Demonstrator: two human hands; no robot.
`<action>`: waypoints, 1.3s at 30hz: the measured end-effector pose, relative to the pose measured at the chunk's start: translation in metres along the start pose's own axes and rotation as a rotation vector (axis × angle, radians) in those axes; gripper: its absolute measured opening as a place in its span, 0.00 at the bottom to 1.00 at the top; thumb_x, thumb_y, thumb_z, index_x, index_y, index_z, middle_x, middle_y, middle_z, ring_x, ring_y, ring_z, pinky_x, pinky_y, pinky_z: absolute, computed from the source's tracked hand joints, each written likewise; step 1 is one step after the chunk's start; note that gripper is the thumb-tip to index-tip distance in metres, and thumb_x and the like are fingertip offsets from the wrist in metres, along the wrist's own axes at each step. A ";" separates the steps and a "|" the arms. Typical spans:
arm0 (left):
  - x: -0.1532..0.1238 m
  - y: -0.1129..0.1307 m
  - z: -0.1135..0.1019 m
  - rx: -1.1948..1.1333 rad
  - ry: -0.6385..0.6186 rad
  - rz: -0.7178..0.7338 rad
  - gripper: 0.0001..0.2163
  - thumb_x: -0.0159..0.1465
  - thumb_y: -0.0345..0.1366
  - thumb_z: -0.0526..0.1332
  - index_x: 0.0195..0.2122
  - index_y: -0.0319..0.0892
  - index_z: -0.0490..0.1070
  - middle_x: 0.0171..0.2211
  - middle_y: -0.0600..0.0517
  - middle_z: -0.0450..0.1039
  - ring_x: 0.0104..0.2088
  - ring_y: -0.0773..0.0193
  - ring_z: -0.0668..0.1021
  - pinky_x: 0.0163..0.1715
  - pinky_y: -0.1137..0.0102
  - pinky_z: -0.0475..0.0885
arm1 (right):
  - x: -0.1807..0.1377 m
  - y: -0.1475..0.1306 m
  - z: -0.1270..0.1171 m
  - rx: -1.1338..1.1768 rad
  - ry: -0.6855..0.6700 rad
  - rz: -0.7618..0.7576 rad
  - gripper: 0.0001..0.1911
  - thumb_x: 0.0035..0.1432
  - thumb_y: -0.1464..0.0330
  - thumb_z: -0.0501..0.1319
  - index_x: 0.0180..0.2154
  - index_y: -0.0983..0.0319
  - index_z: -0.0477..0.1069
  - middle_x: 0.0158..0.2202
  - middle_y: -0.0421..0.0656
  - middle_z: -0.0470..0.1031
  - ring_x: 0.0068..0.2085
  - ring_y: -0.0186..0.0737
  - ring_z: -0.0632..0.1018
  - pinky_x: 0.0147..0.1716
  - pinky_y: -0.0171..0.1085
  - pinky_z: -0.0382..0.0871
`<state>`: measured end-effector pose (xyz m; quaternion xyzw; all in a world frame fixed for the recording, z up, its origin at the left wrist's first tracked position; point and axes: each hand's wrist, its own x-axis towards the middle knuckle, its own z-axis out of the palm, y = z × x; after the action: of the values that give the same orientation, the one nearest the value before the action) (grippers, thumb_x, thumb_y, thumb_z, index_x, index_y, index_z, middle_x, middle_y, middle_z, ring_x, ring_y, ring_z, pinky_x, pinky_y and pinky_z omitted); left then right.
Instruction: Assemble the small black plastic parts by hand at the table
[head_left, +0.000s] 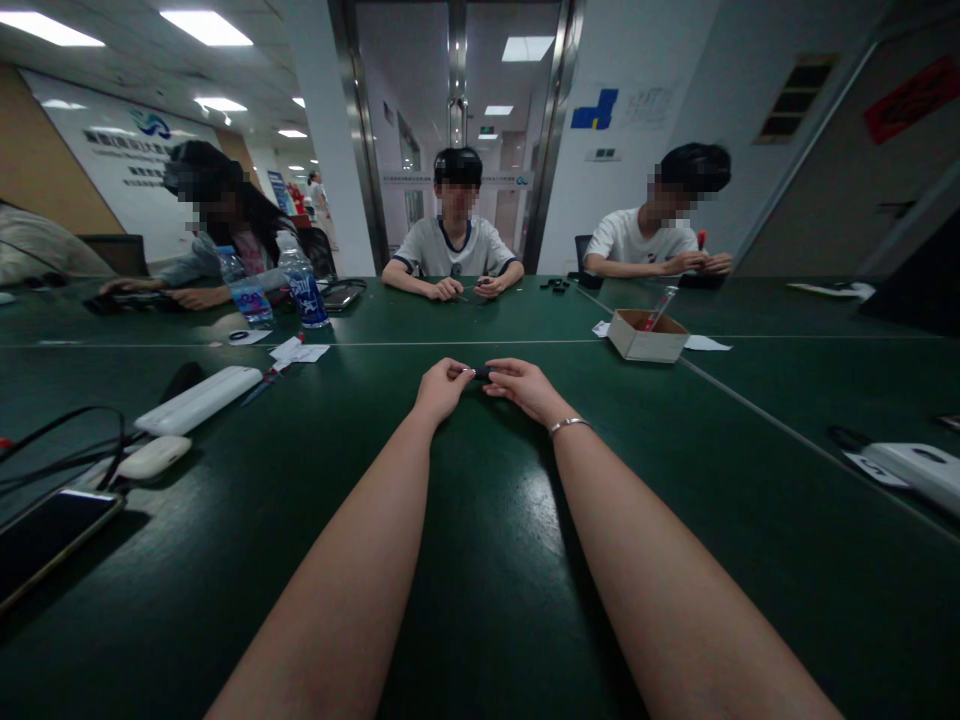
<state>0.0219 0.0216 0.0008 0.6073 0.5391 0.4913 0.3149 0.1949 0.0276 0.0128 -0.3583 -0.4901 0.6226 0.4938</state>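
Note:
Both arms reach out over the dark green table [480, 520]. A small black piece [481, 374] is held between the two hands; it is too small to tell its kind. My left hand [442, 388] pinches its left end with thumb and forefinger. From the other side, the fingertips of my right hand [526, 386] close on its right end. A silvery bracelet [570, 425] circles the right wrist. The fingers partly hide the piece.
To the left lie a phone [52, 535], a white power bank [199, 400], cables, paper scraps [300, 352] and two water bottles [304, 285]. A small box [649, 340] stands at the right, with a white device [915, 470] nearer. Several people sit around the table.

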 end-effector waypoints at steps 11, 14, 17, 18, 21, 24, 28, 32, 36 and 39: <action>0.000 0.002 0.001 -0.025 0.003 -0.030 0.07 0.60 0.38 0.63 0.31 0.39 0.72 0.27 0.50 0.75 0.28 0.64 0.75 0.31 0.71 0.67 | 0.003 0.004 -0.004 -0.020 -0.024 -0.033 0.13 0.57 0.87 0.60 0.39 0.67 0.74 0.38 0.47 0.75 0.30 0.35 0.80 0.34 0.32 0.80; 0.000 0.002 0.000 0.001 0.004 -0.026 0.08 0.61 0.40 0.63 0.30 0.39 0.72 0.26 0.50 0.75 0.27 0.64 0.75 0.30 0.71 0.67 | 0.003 0.005 -0.005 -0.015 -0.030 -0.039 0.13 0.56 0.87 0.61 0.39 0.67 0.74 0.40 0.47 0.75 0.31 0.35 0.80 0.34 0.31 0.80; -0.001 0.004 -0.001 0.013 -0.005 -0.039 0.09 0.61 0.41 0.63 0.30 0.39 0.72 0.27 0.50 0.75 0.28 0.64 0.75 0.30 0.71 0.66 | 0.003 0.005 -0.006 -0.020 -0.036 -0.034 0.13 0.56 0.86 0.62 0.40 0.67 0.74 0.40 0.47 0.75 0.31 0.35 0.80 0.35 0.32 0.81; -0.001 0.005 -0.001 0.014 -0.009 -0.045 0.09 0.61 0.41 0.63 0.30 0.39 0.72 0.27 0.50 0.75 0.28 0.64 0.75 0.30 0.71 0.67 | 0.003 0.005 -0.006 -0.022 -0.037 -0.031 0.13 0.56 0.86 0.62 0.40 0.67 0.74 0.40 0.47 0.75 0.31 0.35 0.80 0.35 0.32 0.81; -0.002 0.007 -0.002 0.038 -0.017 -0.056 0.10 0.61 0.42 0.62 0.31 0.40 0.72 0.27 0.50 0.76 0.28 0.65 0.75 0.30 0.71 0.66 | 0.003 0.004 -0.006 -0.028 -0.042 -0.026 0.13 0.56 0.85 0.62 0.41 0.67 0.74 0.41 0.47 0.75 0.32 0.35 0.80 0.35 0.31 0.80; -0.003 0.008 -0.003 0.083 -0.019 -0.058 0.11 0.62 0.43 0.61 0.31 0.40 0.73 0.28 0.50 0.76 0.28 0.65 0.75 0.31 0.71 0.66 | 0.002 0.004 -0.006 -0.029 -0.049 -0.029 0.13 0.56 0.85 0.64 0.40 0.66 0.74 0.40 0.47 0.74 0.31 0.35 0.80 0.34 0.31 0.80; -0.003 0.007 -0.004 0.107 -0.022 -0.058 0.13 0.62 0.45 0.60 0.31 0.40 0.73 0.27 0.50 0.76 0.27 0.64 0.75 0.29 0.70 0.65 | 0.001 0.003 -0.005 -0.021 -0.041 -0.034 0.13 0.55 0.86 0.64 0.40 0.66 0.74 0.40 0.47 0.74 0.31 0.35 0.80 0.35 0.32 0.80; -0.003 0.008 -0.005 0.140 -0.029 -0.041 0.15 0.63 0.48 0.58 0.30 0.40 0.73 0.26 0.51 0.75 0.26 0.64 0.74 0.28 0.70 0.64 | 0.000 0.002 -0.004 -0.017 -0.037 -0.023 0.14 0.56 0.87 0.62 0.40 0.67 0.74 0.40 0.47 0.74 0.31 0.34 0.79 0.35 0.32 0.80; -0.004 0.010 -0.006 0.178 -0.025 -0.042 0.18 0.64 0.50 0.56 0.26 0.41 0.71 0.24 0.51 0.74 0.25 0.64 0.73 0.27 0.70 0.62 | -0.003 -0.001 -0.001 -0.023 -0.034 -0.020 0.14 0.57 0.88 0.59 0.40 0.67 0.74 0.39 0.47 0.74 0.30 0.34 0.79 0.32 0.29 0.79; -0.004 0.011 -0.006 0.183 -0.028 -0.033 0.20 0.64 0.52 0.54 0.25 0.41 0.71 0.23 0.52 0.73 0.24 0.64 0.73 0.27 0.70 0.62 | -0.005 -0.002 -0.001 -0.037 -0.041 -0.014 0.14 0.57 0.87 0.58 0.40 0.67 0.73 0.39 0.47 0.75 0.30 0.34 0.79 0.31 0.29 0.79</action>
<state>0.0205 0.0147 0.0113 0.6314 0.5872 0.4261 0.2739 0.1971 0.0234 0.0147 -0.3510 -0.5141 0.6171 0.4813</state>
